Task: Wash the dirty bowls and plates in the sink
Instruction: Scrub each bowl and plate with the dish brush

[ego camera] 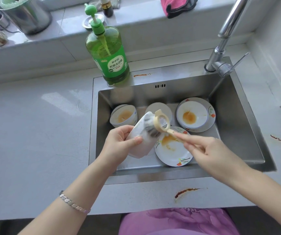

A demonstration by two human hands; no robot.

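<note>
Above the steel sink (234, 133) holding stained white bowls (124, 116) and floral plates (172, 150), the left hand (119, 141) grips a tilted white bowl (141, 141) so the right hand (202, 146), pinching a cream-handled brush (160, 123), can scrub inside.

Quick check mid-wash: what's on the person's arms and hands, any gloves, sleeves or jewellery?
No gloves and no sleeves: both forearms are bare. The left wrist carries a bracelet of small silver hexagonal links ending in a pale lilac section. The left hand and right hand show no rings.
</note>
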